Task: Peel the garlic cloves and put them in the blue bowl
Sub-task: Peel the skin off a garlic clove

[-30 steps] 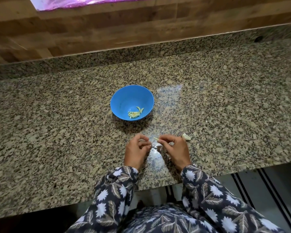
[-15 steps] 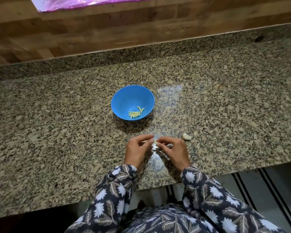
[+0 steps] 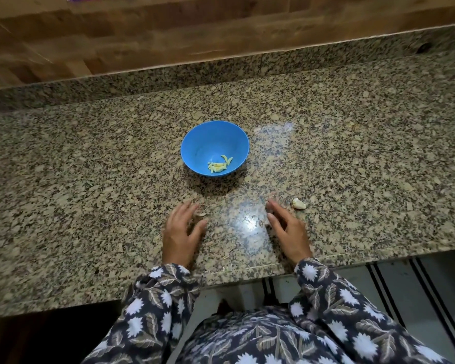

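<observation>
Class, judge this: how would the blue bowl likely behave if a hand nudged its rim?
The blue bowl looks thin and nearly empty, so it is probably light. Its base seems narrower than its rim, so a nudge may tip it. On the glossy granite counter it would likely slide.

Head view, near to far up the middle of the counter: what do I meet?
Counter edge → both hands, side by side, left hand and right hand → unpeeled clove → blue bowl holding peeled cloves → backsplash → wooden wall.

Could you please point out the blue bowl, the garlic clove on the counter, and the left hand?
blue bowl (image 3: 202, 143): head view, bare inner wall.
garlic clove (image 3: 299, 203): head view, its middle.
left hand (image 3: 180, 233): head view, back of hand.
</observation>
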Demonstrator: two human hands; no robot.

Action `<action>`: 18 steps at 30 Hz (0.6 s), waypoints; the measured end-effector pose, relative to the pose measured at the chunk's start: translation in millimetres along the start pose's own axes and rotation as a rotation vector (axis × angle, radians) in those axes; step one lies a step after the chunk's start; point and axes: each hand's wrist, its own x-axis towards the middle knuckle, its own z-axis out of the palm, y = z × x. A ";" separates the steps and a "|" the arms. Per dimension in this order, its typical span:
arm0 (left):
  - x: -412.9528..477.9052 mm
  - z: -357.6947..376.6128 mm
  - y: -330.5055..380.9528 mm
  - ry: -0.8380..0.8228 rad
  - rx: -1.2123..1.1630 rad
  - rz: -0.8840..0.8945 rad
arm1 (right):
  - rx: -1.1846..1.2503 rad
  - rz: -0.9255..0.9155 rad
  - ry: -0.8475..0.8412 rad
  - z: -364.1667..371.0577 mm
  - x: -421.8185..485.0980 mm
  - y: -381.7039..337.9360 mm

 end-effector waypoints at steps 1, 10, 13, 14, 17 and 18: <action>-5.8 1.0 -1.5 -0.068 0.058 0.100 | 0.014 -0.009 0.002 1.8 -1.1 1.4; -33.4 4.9 -22.5 -0.344 0.210 0.252 | 0.111 -0.001 0.017 6.4 -3.1 7.4; -31.8 16.0 -17.0 -0.343 0.313 0.318 | 0.046 -0.018 0.011 6.9 -3.2 6.6; -29.5 22.1 -12.7 -0.350 0.353 0.336 | 0.029 -0.026 0.010 6.8 -3.5 6.2; -18.1 43.0 2.9 -0.348 0.436 0.384 | 0.000 -0.045 0.013 6.2 -4.1 5.4; -13.5 48.4 7.8 -0.343 0.448 0.394 | 0.003 -0.043 0.013 6.0 -4.1 5.1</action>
